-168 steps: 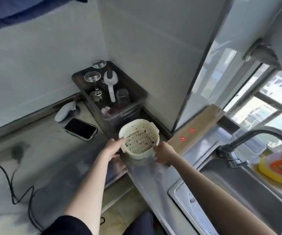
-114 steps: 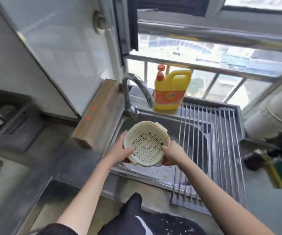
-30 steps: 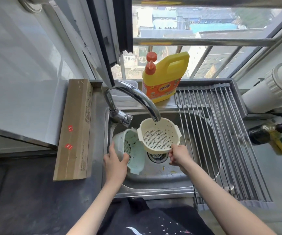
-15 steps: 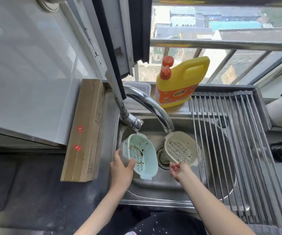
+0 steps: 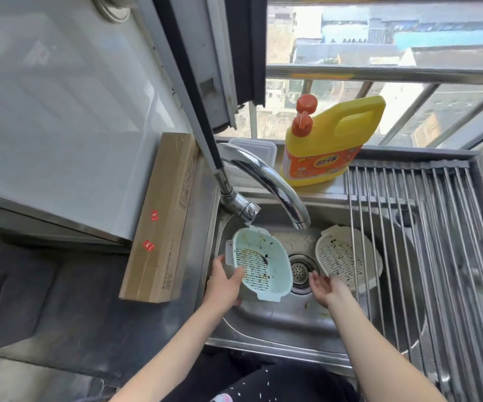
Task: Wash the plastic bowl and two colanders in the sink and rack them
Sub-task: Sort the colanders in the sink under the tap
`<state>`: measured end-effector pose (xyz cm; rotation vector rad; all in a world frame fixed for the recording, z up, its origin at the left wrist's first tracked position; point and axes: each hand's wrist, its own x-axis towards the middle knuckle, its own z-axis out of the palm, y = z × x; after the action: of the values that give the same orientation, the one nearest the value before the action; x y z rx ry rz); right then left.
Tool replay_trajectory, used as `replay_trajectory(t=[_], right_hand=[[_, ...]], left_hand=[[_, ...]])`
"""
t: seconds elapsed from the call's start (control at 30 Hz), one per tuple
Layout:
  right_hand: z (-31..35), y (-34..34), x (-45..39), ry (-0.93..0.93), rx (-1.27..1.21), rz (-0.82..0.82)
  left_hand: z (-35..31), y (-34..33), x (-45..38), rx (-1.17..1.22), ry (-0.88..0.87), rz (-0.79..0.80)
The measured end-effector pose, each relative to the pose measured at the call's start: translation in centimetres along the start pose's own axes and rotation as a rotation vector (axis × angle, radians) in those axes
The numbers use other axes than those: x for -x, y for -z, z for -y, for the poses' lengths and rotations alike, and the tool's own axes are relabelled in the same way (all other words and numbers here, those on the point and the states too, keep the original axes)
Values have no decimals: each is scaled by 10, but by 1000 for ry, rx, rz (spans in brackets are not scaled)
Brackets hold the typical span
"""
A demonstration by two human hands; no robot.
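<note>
Pale-blue perforated plastic colander [image 5: 259, 264]: in steel sink [image 5: 275, 320], tilted, rim pinched by left hand [image 5: 224, 281].
Cream plastic colander [image 5: 347, 256]: propped beside drain.
Right hand [image 5: 323, 285]: grip spread, holding nothing.
Risk: wet rim slipping free; specks lodged in perforations.

Brushed steel sink [image 5: 278, 323] with a dull sheen, mirror-bright chrome faucet [image 5: 266, 181] above it, two matt plastic colanders inside, the pale green colander [image 5: 259, 262] left and the cream colander [image 5: 341, 256] right, glossy yellow plastic detergent jug [image 5: 330, 146] far, plain matt cardboard box [image 5: 161, 216] left, metal-rod rack [image 5: 437, 256] right.
</note>
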<state>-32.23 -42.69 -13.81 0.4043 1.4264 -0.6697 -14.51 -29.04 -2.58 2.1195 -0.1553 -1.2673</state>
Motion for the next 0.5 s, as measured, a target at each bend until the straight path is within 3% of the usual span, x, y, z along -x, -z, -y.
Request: replay_trajectory(t=[0.2,0.3,0.37,0.5], right_hand=[[2,-2,15,-14,153,32],[-17,-4,23,69,595,46],[-30,-5,34,230,956,78],[-46,-1,48,414,1050,159]], left_hand=[[-3,-5,-1,116,25,83],[-2,-4,-4,128,20,106],[0,-4,-5,143,-9,130],[5,-4,-8,156,-39,194]])
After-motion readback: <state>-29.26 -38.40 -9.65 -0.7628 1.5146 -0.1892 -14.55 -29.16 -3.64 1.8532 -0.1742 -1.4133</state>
